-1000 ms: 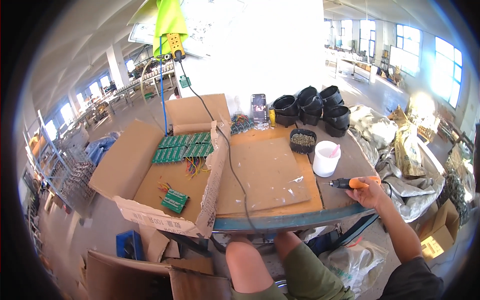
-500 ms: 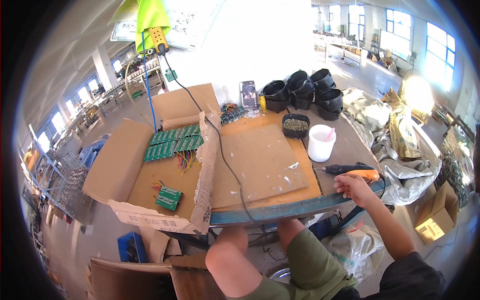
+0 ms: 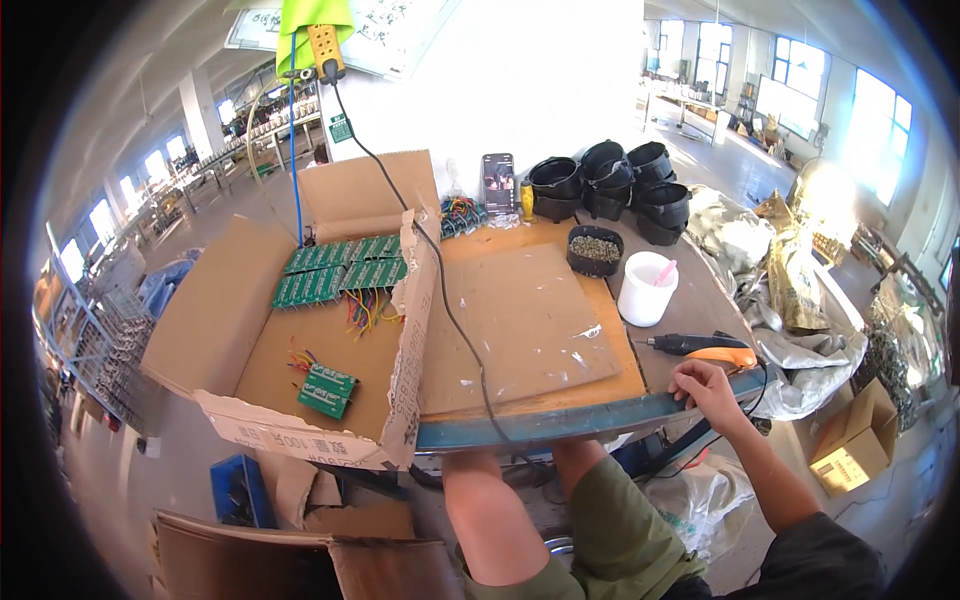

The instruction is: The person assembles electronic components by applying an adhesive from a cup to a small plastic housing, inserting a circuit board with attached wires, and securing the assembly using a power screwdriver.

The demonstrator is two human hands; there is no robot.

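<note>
Factory table (image 3: 560, 425): right hand (image 3: 708, 385) rests curled on its edge beside an orange screwdriver (image 3: 700, 347), gripping nothing; left hand unseen

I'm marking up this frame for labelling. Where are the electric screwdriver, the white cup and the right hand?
electric screwdriver (image 3: 700, 347): head view, on its black and orange body.
white cup (image 3: 645, 292): head view, on its side wall.
right hand (image 3: 706, 388): head view, on the back of the hand at the table edge.

The bare cardboard sheet (image 3: 520, 320) lies open between the carton wall (image 3: 412, 330) and white cup (image 3: 645, 290).
</note>
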